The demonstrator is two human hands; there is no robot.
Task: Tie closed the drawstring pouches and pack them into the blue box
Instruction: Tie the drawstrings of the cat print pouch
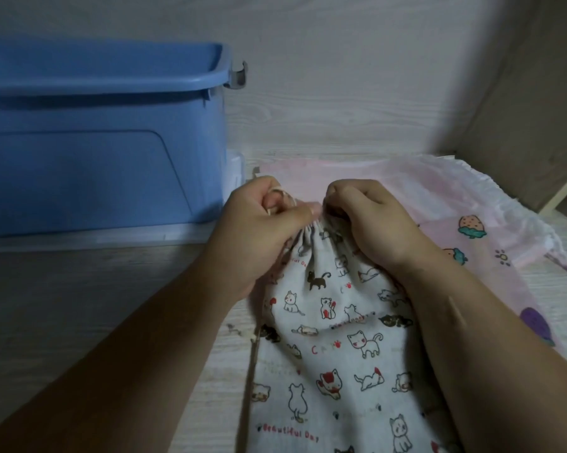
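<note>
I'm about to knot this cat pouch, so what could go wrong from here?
The cord held in the left hand could slip, letting the gathered neck of the cat pouch, pinched by the right hand, loosen. The pink pouch lies underneath, so its fabric might catch in the knot.

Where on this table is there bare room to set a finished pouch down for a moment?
The widest bare patch is the tabletop in front of the blue box, left of the cat-print pouch, though the left forearm crosses it. The right side is crowded: the pink strawberry pouch covers it up to the wooden panel.
</note>
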